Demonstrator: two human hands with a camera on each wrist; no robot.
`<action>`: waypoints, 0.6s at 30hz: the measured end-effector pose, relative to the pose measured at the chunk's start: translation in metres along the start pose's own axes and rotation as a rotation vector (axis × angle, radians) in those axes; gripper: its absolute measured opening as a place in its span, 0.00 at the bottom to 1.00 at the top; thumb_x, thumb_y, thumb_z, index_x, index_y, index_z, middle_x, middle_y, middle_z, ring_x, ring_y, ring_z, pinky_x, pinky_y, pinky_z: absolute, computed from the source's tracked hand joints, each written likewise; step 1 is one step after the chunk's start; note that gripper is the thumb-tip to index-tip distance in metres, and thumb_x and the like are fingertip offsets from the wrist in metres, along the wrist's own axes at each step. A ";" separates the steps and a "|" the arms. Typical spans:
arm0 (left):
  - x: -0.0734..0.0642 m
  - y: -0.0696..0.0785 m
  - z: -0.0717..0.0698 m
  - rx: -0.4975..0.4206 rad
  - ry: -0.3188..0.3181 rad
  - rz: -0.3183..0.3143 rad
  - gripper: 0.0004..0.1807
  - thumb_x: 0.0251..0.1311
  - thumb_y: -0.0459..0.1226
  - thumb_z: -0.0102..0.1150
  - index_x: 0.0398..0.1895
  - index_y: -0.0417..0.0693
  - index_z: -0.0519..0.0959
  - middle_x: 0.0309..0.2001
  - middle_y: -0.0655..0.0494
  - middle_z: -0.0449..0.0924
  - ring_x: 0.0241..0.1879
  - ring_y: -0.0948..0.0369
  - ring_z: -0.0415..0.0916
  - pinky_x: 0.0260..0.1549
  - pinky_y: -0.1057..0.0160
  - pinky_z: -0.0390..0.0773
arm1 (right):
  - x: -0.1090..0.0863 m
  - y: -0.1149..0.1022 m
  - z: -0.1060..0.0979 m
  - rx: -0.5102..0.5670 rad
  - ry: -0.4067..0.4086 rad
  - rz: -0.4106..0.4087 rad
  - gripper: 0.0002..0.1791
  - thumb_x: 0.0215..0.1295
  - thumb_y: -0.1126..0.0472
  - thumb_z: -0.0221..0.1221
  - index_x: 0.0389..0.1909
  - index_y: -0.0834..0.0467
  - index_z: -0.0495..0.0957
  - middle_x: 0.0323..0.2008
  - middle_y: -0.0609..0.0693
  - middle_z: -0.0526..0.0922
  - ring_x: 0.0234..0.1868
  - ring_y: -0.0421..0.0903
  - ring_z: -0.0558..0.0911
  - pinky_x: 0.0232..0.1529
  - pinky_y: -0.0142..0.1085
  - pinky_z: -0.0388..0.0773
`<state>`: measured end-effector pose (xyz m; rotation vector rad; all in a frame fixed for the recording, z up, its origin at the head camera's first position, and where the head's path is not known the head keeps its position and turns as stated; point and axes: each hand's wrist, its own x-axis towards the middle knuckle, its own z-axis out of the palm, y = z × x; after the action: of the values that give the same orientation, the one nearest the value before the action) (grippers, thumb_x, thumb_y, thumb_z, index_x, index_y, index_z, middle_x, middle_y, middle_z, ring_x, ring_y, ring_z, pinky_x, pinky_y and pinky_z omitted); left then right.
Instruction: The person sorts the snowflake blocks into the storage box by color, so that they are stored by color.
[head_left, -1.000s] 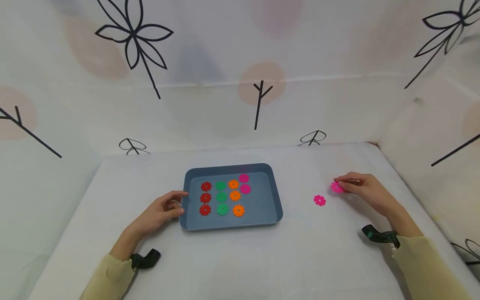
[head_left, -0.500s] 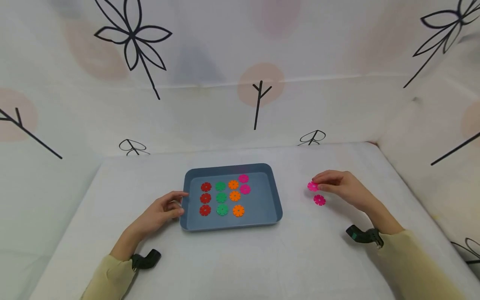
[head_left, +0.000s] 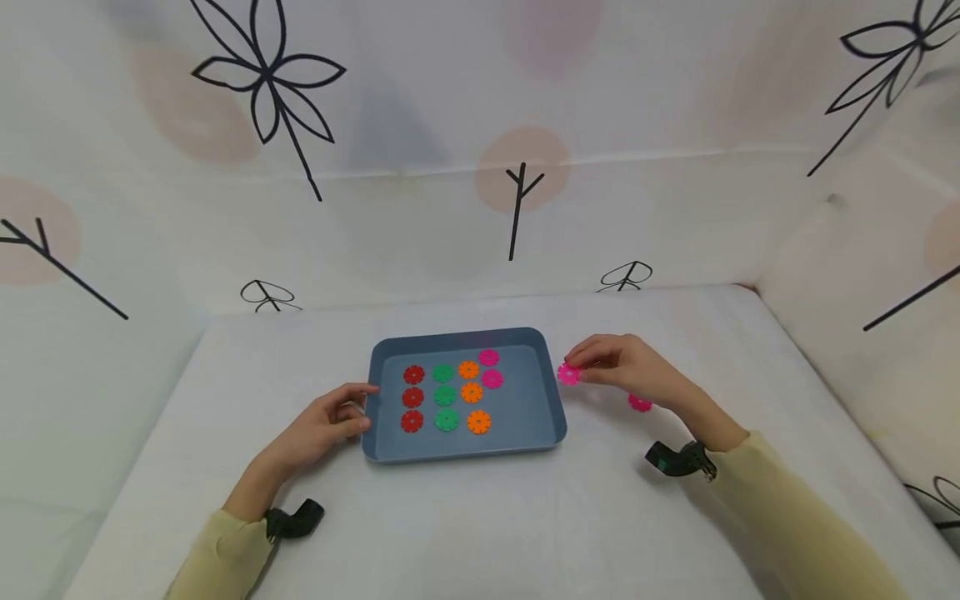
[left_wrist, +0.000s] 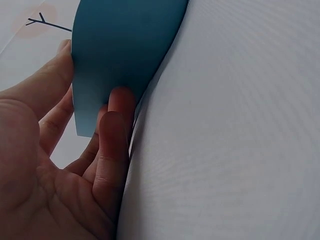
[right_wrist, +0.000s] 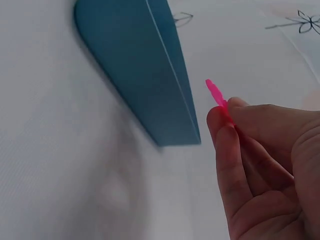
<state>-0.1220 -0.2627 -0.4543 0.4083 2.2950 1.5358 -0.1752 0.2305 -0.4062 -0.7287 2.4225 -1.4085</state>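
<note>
In the head view, a blue-grey tray (head_left: 525,425) holds columns of three red, three green and three orange notched, flower-shaped discs, plus two pink discs (head_left: 492,379). My left hand (head_left: 318,427) holds the tray's left edge. The left wrist view shows its thumb at the rim and other fingers against the outer wall (left_wrist: 120,45). Between thumb and fingertips, my right hand (head_left: 626,367) pinches a pink flower disc (head_left: 568,374) just outside the tray's right rim. The right wrist view shows this disc edge-on, raised beside the tray wall (right_wrist: 135,75).
Another pink disc (head_left: 640,403) lies on the white tablecloth (head_left: 480,525), partly covered by my right hand. A white cloth backdrop (head_left: 420,233) with black plant drawings rises behind and at the sides. Dark wrist cameras (head_left: 678,460) sit on both wrists.
My right hand has carried the pinched pink disc leftward from the table's right side to the tray's right rim, passing over the other loose disc. My left hand stays at the tray.
</note>
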 end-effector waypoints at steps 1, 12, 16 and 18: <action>0.000 0.000 0.000 0.001 0.001 -0.002 0.28 0.66 0.37 0.63 0.68 0.40 0.68 0.55 0.39 0.67 0.40 0.58 0.78 0.39 0.66 0.76 | 0.004 -0.002 0.002 -0.006 -0.012 -0.007 0.10 0.63 0.65 0.67 0.45 0.55 0.87 0.48 0.50 0.84 0.49 0.48 0.82 0.46 0.35 0.81; 0.001 0.001 0.001 0.009 0.013 -0.021 0.29 0.66 0.37 0.64 0.68 0.41 0.69 0.55 0.38 0.67 0.40 0.57 0.78 0.39 0.67 0.76 | 0.050 -0.016 0.027 -0.060 -0.203 -0.080 0.08 0.62 0.66 0.67 0.42 0.57 0.88 0.44 0.48 0.86 0.40 0.45 0.83 0.42 0.36 0.81; 0.000 0.001 0.001 0.009 0.015 -0.027 0.29 0.66 0.37 0.64 0.68 0.41 0.69 0.55 0.38 0.67 0.40 0.58 0.78 0.39 0.67 0.76 | 0.064 -0.020 0.038 -0.081 -0.285 -0.087 0.07 0.62 0.66 0.67 0.41 0.59 0.88 0.38 0.47 0.87 0.36 0.43 0.84 0.40 0.36 0.81; 0.000 0.001 0.002 0.009 0.015 -0.026 0.29 0.66 0.37 0.64 0.68 0.41 0.69 0.55 0.38 0.67 0.40 0.58 0.78 0.39 0.67 0.76 | 0.070 -0.023 0.041 -0.094 -0.315 -0.070 0.08 0.61 0.67 0.67 0.41 0.60 0.87 0.37 0.47 0.87 0.35 0.43 0.84 0.39 0.36 0.81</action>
<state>-0.1216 -0.2608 -0.4541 0.3689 2.3098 1.5213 -0.2087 0.1534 -0.4046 -0.9853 2.2458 -1.1110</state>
